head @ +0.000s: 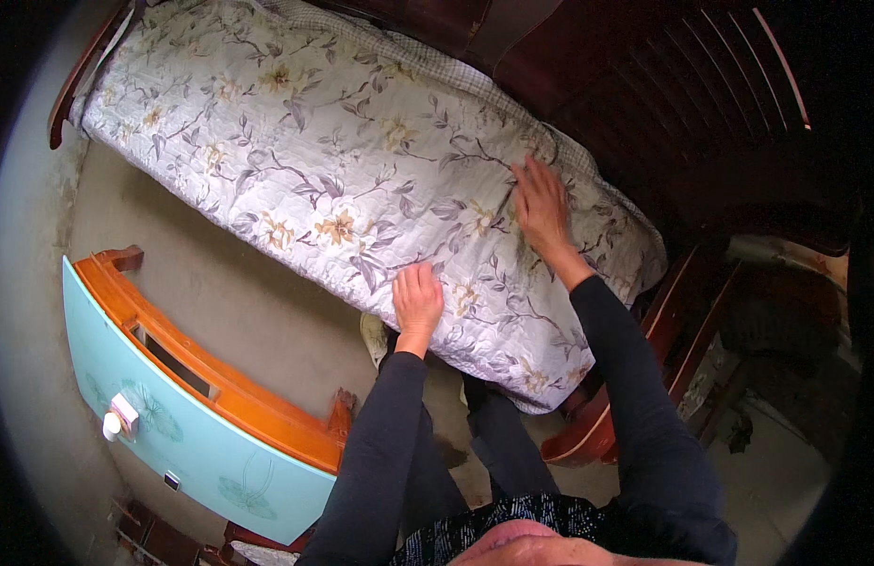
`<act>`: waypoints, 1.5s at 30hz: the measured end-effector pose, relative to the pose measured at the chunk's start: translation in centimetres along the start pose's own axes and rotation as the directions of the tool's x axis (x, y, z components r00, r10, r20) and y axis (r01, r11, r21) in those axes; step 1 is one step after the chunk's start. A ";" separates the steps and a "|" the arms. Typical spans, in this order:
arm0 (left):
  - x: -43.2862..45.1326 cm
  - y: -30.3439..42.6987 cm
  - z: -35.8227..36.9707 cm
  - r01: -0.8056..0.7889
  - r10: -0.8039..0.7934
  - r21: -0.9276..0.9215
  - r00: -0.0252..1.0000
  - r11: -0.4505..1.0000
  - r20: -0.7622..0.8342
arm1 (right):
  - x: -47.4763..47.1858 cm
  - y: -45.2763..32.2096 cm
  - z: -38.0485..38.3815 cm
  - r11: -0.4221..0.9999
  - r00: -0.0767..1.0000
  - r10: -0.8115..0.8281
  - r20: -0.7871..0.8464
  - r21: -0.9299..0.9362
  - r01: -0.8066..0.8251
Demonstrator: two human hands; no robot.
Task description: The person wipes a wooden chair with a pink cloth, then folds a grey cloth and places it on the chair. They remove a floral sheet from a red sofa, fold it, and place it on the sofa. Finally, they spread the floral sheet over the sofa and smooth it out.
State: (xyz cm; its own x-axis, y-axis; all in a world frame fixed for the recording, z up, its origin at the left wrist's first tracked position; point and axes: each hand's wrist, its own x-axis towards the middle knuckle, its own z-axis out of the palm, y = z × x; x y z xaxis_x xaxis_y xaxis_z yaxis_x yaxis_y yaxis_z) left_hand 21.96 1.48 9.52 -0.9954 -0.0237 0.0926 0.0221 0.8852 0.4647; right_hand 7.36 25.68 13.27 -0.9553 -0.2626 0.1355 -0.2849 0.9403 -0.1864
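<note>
A quilted cover (281,134) with a pattern of flowers and leafy branches lies over a long seat or bed in front of me. Its near edge hangs down over the side. My left hand (417,301) rests on the cover close to that edge, fingers together and bent; whether they pinch the fabric is not clear. Farther back and to the right, my right hand (542,205) is spread on the cover, palm down, slightly blurred. Along the far side a checked cloth (472,78) shows, rumpled beside the floral cover.
A dark wooden backrest (578,64) rises behind the cover, with slats (734,71) at right. Left of my legs stands a wooden table with a turquoise top (196,453), holding a white container (113,426) and a small dark square item (172,481). Reddish wood (585,431) curves near my right.
</note>
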 end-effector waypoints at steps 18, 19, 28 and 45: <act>-3.4 -1.1 -5.0 0.243 -0.381 -0.442 0.889 0.864 -0.256 | -20.5 -2.2 -6.0 0.950 0.948 0.231 0.220 0.159 -0.268; -5.0 -1.5 -5.8 0.434 -0.578 -0.493 0.795 0.754 -0.185 | -22.1 -4.5 -6.9 0.907 0.942 0.230 0.245 0.297 -0.299; -5.0 -3.0 -2.2 0.728 -0.858 -0.552 0.512 0.407 0.044 | -30.1 -14.6 -3.3 -0.733 0.101 0.280 0.954 0.281 -0.619; -1.5 -2.6 -4.1 0.595 -0.872 -0.800 0.347 -0.079 0.345 | -31.8 -14.8 -2.9 -0.975 -0.042 0.200 0.979 0.203 0.088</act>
State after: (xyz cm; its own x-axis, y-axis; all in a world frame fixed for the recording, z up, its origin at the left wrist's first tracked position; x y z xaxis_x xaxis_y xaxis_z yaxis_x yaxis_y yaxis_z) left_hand 23.79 -2.75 11.80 -0.3967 -0.6201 -0.6768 -0.5199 -0.4559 0.7224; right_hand 42.22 20.79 14.54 -0.0936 -0.0128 -0.9955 0.1775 -0.9841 -0.0041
